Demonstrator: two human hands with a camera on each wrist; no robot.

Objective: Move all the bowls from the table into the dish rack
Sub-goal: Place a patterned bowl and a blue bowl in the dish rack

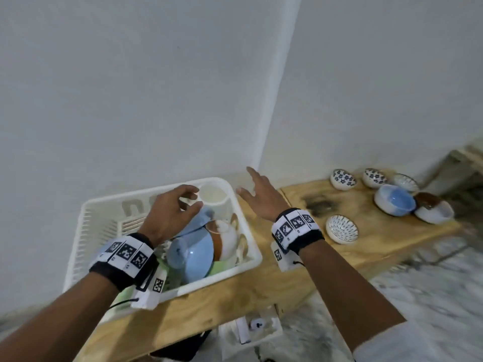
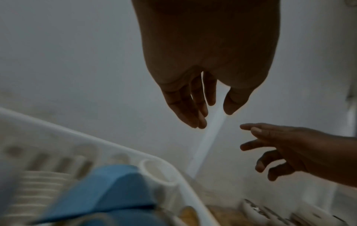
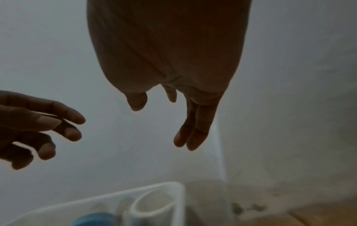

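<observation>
A white plastic dish rack (image 1: 243,205) stands on the wooden table (image 1: 261,283) at the left. In it lean two light blue bowls (image 1: 190,254) and a brown-and-white bowl (image 1: 224,239). My left hand (image 1: 188,202) hovers above the rack, fingers loosely curled, holding nothing; the left wrist view shows it empty (image 2: 210,113) over a blue bowl (image 2: 108,188). My right hand (image 1: 251,184) floats open beside the rack's far right corner, empty in its wrist view (image 3: 164,122). Several bowls stay on the table at the right: a blue one (image 1: 394,201), patterned ones (image 1: 342,178), and a speckled one (image 1: 341,229).
White walls meet in a corner just behind the rack. A round cup holder (image 1: 212,195) sits in the rack's far corner. A dark stain (image 1: 318,205) marks the wood between rack and bowls. Marbled floor (image 1: 431,283) lies below the table's front edge.
</observation>
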